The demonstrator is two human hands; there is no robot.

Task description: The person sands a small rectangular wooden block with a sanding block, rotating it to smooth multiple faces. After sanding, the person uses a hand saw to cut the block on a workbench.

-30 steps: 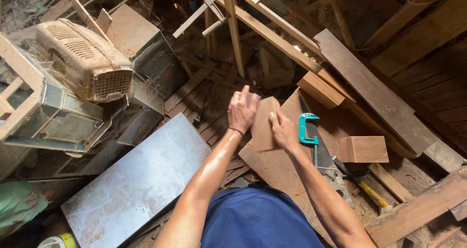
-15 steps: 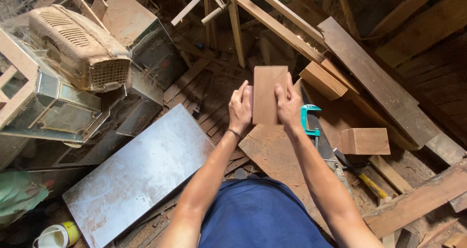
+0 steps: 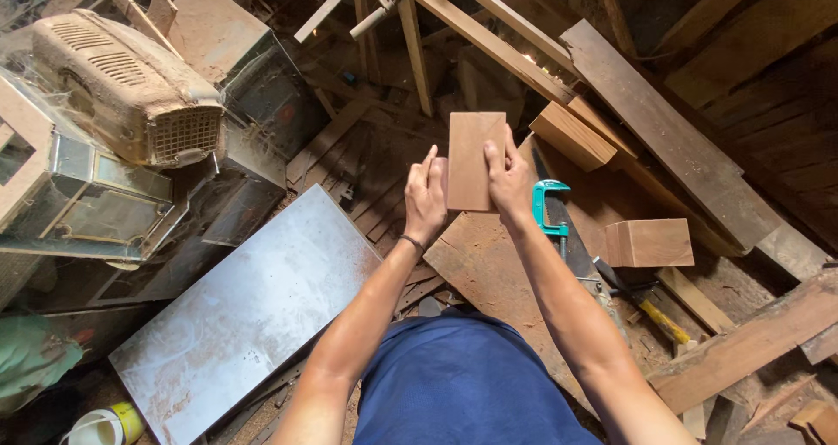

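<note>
Board [image 3: 472, 159], small, rectangular, pinched upright between right hand [image 3: 509, 181] fingers and left hand [image 3: 425, 197] palm edge; light grip, so likely to slip onto clamp [image 3: 547, 207] below.

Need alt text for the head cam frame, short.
Seen from above, a person's left hand and right hand hold up a small flat rectangular wooden board over a cluttered workshop floor. Below lie a grey metal sheet, scattered planks, a wooden block and a teal clamp.
</note>
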